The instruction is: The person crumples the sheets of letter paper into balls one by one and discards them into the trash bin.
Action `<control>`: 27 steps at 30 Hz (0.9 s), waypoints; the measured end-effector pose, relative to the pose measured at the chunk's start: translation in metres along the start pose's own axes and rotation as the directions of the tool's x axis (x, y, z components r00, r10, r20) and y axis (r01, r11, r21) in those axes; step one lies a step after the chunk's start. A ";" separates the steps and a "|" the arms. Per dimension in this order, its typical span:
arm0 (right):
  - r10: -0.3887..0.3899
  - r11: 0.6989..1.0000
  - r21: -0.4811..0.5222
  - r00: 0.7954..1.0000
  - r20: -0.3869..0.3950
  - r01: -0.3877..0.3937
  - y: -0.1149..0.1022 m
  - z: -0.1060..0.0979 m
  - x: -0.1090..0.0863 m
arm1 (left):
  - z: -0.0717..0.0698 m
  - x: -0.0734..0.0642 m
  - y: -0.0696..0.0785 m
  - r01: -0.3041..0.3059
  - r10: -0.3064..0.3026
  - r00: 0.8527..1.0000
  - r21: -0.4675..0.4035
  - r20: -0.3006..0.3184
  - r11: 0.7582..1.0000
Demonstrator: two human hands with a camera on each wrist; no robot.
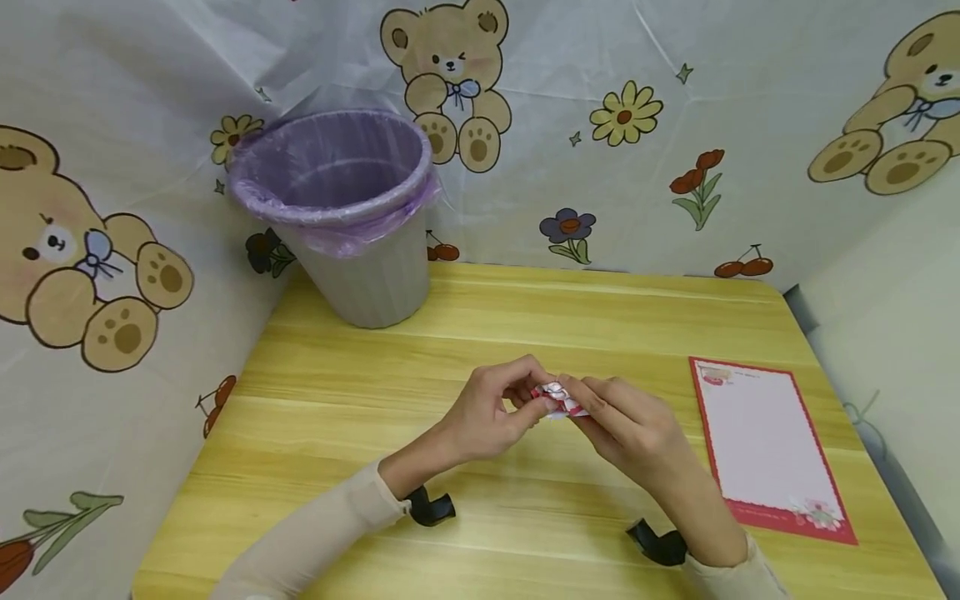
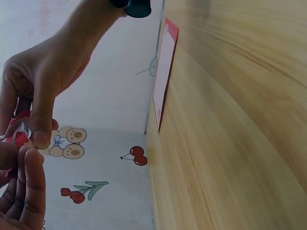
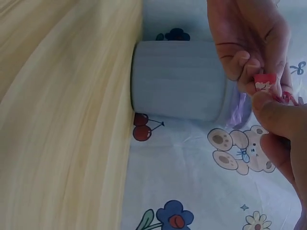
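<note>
Both hands meet over the middle of the table and hold a small crumpled piece of red-and-white paper (image 1: 557, 398). My left hand (image 1: 491, 408) pinches its left side between thumb and curled fingers. On its other side, the fingers and thumb of my right hand (image 1: 633, 421) pinch it too. In the right wrist view a red printed edge of the crumpled paper (image 3: 265, 82) shows between the fingertips. Much of it is hidden by the fingers.
A grey bin (image 1: 367, 283) with a purple liner (image 1: 337, 225) stands at the table's back left. A flat sheet of paper with a red border (image 1: 765, 433) lies at the right on the wooden table (image 1: 525, 517). A bear-patterned cloth (image 1: 525, 50) hangs behind.
</note>
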State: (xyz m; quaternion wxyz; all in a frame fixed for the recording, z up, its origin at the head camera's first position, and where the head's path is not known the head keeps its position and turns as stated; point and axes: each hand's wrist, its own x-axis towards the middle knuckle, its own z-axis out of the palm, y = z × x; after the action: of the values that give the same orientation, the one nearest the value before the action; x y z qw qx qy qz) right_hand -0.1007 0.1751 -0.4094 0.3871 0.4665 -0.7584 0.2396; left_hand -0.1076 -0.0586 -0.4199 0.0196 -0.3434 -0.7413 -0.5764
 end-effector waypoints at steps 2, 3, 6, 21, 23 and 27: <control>-0.001 1.000 -0.001 1.000 -0.027 0.001 -0.001 0.003 0.002 | 0.000 0.001 0.000 -0.001 0.001 1.000 0.006 -0.021 1.000; 0.005 1.000 0.001 0.999 -0.033 -0.005 -0.001 0.004 0.002 | 0.000 0.001 0.000 0.000 0.001 1.000 0.009 -0.030 1.000; 0.036 0.998 0.046 0.998 -0.048 -0.034 -0.001 0.007 0.000 | -0.001 0.000 0.001 0.004 -0.003 0.999 0.023 -0.047 1.000; 0.312 0.826 0.482 0.949 0.039 -0.292 0.018 0.011 -0.019 | -0.010 -0.004 -0.005 0.056 -0.043 0.995 -0.155 0.085 0.986; 0.313 0.816 0.497 0.948 0.049 -0.295 0.019 0.009 -0.019 | -0.012 -0.004 -0.004 0.052 -0.033 0.994 -0.193 0.103 0.980; 0.306 0.778 0.560 0.950 0.056 -0.283 0.018 0.005 -0.020 | -0.013 -0.005 -0.003 0.024 -0.002 0.995 -0.213 0.102 0.977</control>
State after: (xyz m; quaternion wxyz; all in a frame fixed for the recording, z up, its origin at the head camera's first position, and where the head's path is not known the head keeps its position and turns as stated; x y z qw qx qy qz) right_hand -0.1135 0.1899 -0.4285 0.2049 0.4305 -0.7099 0.5183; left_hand -0.1098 -0.0729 -0.4205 -0.0591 -0.3674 -0.6771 -0.6348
